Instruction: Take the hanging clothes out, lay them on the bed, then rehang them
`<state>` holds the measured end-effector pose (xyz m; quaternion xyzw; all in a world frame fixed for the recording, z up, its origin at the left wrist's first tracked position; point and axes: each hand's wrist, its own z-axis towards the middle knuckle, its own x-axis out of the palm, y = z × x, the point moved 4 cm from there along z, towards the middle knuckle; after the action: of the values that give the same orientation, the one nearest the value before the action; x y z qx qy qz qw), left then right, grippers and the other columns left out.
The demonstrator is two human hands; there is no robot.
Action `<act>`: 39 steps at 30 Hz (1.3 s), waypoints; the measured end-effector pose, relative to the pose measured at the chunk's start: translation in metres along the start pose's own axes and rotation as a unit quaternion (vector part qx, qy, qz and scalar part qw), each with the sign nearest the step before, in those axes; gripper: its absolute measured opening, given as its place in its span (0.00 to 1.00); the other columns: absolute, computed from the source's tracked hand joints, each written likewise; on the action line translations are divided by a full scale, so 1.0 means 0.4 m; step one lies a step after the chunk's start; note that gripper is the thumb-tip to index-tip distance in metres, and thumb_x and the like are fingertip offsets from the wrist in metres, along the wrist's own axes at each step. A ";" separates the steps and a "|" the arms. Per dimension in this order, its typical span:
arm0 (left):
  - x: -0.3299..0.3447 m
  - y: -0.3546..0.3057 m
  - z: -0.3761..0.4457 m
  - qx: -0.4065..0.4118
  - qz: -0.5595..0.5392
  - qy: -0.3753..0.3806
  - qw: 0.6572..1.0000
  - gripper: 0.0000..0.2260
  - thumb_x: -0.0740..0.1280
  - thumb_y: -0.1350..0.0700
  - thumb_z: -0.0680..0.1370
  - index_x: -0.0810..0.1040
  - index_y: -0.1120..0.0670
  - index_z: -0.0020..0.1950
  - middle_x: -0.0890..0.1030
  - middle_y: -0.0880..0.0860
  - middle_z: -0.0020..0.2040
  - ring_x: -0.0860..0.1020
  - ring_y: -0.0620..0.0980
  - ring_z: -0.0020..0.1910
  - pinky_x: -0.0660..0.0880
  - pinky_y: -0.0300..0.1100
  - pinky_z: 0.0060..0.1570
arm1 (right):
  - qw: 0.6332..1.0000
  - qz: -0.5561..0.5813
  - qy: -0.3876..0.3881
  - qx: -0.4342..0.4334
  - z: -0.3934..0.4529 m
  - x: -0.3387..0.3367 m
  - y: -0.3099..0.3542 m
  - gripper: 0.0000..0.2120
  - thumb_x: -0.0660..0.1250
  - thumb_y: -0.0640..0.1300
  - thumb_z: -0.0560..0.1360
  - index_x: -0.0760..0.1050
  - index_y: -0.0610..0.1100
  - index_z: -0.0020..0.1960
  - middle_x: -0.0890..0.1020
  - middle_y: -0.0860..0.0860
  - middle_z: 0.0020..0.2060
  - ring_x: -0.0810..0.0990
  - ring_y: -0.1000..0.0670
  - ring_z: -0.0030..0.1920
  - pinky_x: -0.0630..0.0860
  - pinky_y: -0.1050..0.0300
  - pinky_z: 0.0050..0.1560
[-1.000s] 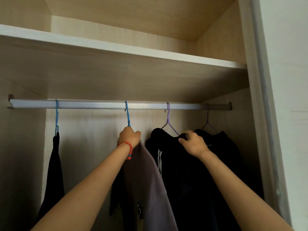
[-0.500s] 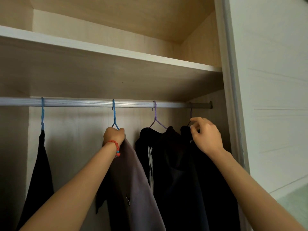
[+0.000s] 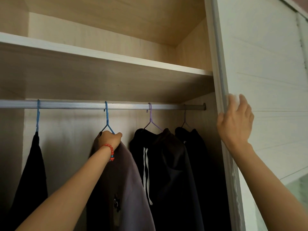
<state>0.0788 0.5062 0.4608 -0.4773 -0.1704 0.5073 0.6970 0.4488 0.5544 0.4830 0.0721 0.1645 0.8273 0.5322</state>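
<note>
A: Grey-purple sweatshirt (image 3: 123, 180) on the blue wire hanger (image 3: 107, 119), at about 7 o'clock in my view, hooked over the ribbed silver metal rail (image 3: 83, 105). My left hand (image 3: 109, 139), with the red bead bracelet (image 3: 110, 151) on its wrist, stays clenched around the hanger's shoulder and the cloth there.

B: And your right?

A: Half a second ago it was pinching the top of the black garment on the far-right dark hanger (image 3: 185, 120). Now the right hand (image 3: 235, 124) has let go and sits at 3 o'clock, fingers straight, flat against the edge of the white sliding wardrobe door (image 3: 266, 80).

B: The rest of the clothes?

A: Unmoved. A black hoodie with white drawstrings (image 3: 166, 164) hangs on the lilac wire hanger (image 3: 150, 119) at 6 o'clock; a black garment on a second blue hanger (image 3: 38, 117) hangs at 9 o'clock. A pale wooden shelf (image 3: 100, 54) runs above the rail.
</note>
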 end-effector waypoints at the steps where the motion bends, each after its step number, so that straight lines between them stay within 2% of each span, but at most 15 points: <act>1: 0.002 0.000 -0.004 -0.002 0.001 0.004 1.000 0.14 0.64 0.57 0.74 0.76 0.67 0.52 0.80 0.64 0.52 0.77 0.63 0.52 0.74 0.49 0.50 | 0.999 0.010 0.026 0.024 0.000 0.004 -0.009 0.25 0.62 0.37 0.73 0.60 0.40 0.68 0.66 0.34 0.67 0.68 0.32 0.63 0.69 0.38 0.59; 4: 0.004 0.004 -0.017 -0.003 -0.011 0.005 1.000 0.12 0.65 0.58 0.73 0.77 0.66 0.50 0.80 0.64 0.52 0.78 0.63 0.52 0.74 0.48 0.51 | 0.996 0.003 0.058 0.063 -0.014 0.015 -0.028 0.28 0.64 0.41 0.73 0.56 0.39 0.69 0.69 0.34 0.61 0.71 0.33 0.56 0.73 0.40 0.51; 6: 0.002 0.006 -0.026 0.006 -0.010 0.005 1.000 0.12 0.65 0.58 0.73 0.79 0.66 0.50 0.80 0.63 0.52 0.77 0.62 0.53 0.72 0.46 0.50 | 0.996 0.006 0.056 0.075 -0.021 0.016 -0.030 0.28 0.65 0.40 0.73 0.57 0.38 0.69 0.70 0.33 0.58 0.71 0.33 0.55 0.73 0.40 0.49; 9: -0.004 0.007 -0.044 0.024 0.004 0.002 1.000 0.13 0.63 0.57 0.74 0.79 0.65 0.50 0.80 0.63 0.52 0.77 0.62 0.53 0.70 0.44 0.47 | 0.993 0.027 0.065 0.096 -0.021 0.009 -0.024 0.28 0.65 0.39 0.72 0.58 0.38 0.69 0.70 0.33 0.58 0.69 0.33 0.56 0.71 0.39 0.52; 13: -0.015 0.001 -0.076 0.060 0.026 -0.007 0.998 0.11 0.64 0.57 0.74 0.78 0.64 0.49 0.80 0.62 0.53 0.76 0.62 0.55 0.71 0.47 0.53 | 0.989 0.054 0.083 0.114 -0.023 -0.002 -0.014 0.28 0.64 0.37 0.73 0.57 0.38 0.69 0.68 0.33 0.60 0.67 0.33 0.59 0.68 0.38 0.55; 15: -0.021 0.002 -0.091 0.071 0.025 -0.008 0.997 0.11 0.64 0.58 0.74 0.78 0.63 0.51 0.80 0.62 0.54 0.76 0.62 0.56 0.71 0.46 0.53 | 0.988 0.057 0.088 0.116 -0.026 -0.006 -0.007 0.27 0.64 0.36 0.73 0.57 0.38 0.69 0.68 0.33 0.60 0.66 0.33 0.59 0.68 0.39 0.56; 19: -0.034 0.001 -0.111 0.105 0.031 0.001 0.994 0.05 0.65 0.57 0.73 0.75 0.59 0.42 0.80 0.62 0.50 0.77 0.60 0.51 0.71 0.45 0.45 | 0.986 0.066 0.093 0.118 -0.039 -0.017 0.023 0.28 0.63 0.36 0.73 0.57 0.39 0.70 0.68 0.34 0.60 0.66 0.33 0.59 0.68 0.39 0.56; 22: -0.051 0.000 -0.133 0.127 0.039 0.019 0.991 0.07 0.65 0.56 0.74 0.72 0.58 0.38 0.80 0.60 0.45 0.78 0.59 0.48 0.69 0.42 0.42 | 0.986 0.074 0.096 0.111 -0.056 -0.033 0.064 0.28 0.63 0.37 0.73 0.57 0.39 0.70 0.68 0.34 0.61 0.66 0.33 0.60 0.68 0.39 0.57; 24: -0.067 0.000 -0.151 0.144 0.059 0.037 0.987 0.07 0.65 0.55 0.75 0.74 0.59 0.42 0.80 0.59 0.46 0.78 0.59 0.50 0.69 0.42 0.43 | 0.986 0.080 0.098 0.108 -0.071 -0.049 0.101 0.28 0.64 0.38 0.74 0.57 0.39 0.70 0.67 0.34 0.61 0.66 0.34 0.60 0.68 0.39 0.57; 26: -0.085 0.002 -0.169 0.157 0.084 0.053 0.983 0.12 0.64 0.54 0.75 0.76 0.60 0.54 0.79 0.59 0.54 0.76 0.58 0.56 0.70 0.43 0.47 | 0.985 0.088 0.103 0.104 -0.090 -0.066 0.144 0.28 0.64 0.39 0.74 0.57 0.40 0.70 0.67 0.34 0.61 0.66 0.34 0.60 0.68 0.40 0.57; 28: -0.112 0.002 -0.186 0.176 0.101 0.053 0.978 0.17 0.64 0.53 0.75 0.74 0.58 0.62 0.77 0.57 0.60 0.74 0.57 0.60 0.71 0.44 0.53 | 0.985 0.096 0.108 0.098 -0.110 -0.087 0.191 0.28 0.65 0.40 0.74 0.57 0.40 0.70 0.67 0.35 0.61 0.66 0.35 0.61 0.68 0.40 0.58; 33: -0.226 -0.019 -0.253 0.243 0.076 0.037 0.966 0.20 0.65 0.53 0.75 0.71 0.57 0.67 0.73 0.57 0.65 0.71 0.55 0.64 0.67 0.45 0.65 | 0.983 0.116 0.120 0.081 -0.165 -0.148 0.321 0.29 0.65 0.44 0.75 0.56 0.42 0.71 0.67 0.36 0.63 0.66 0.36 0.62 0.69 0.42 0.59; 39: -0.429 -0.058 -0.342 0.326 0.060 0.005 0.943 0.20 0.61 0.52 0.77 0.68 0.53 0.68 0.70 0.52 0.68 0.66 0.49 0.69 0.62 0.42 0.67 | 0.977 0.158 0.130 0.065 -0.246 -0.235 0.496 0.28 0.63 0.46 0.76 0.57 0.42 0.71 0.66 0.37 0.64 0.66 0.37 0.64 0.70 0.42 0.60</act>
<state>0.1170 0.2889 0.4559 -0.2356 0.0365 0.5739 0.7834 0.2897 0.3750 0.4655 0.0230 0.2724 0.8908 0.3630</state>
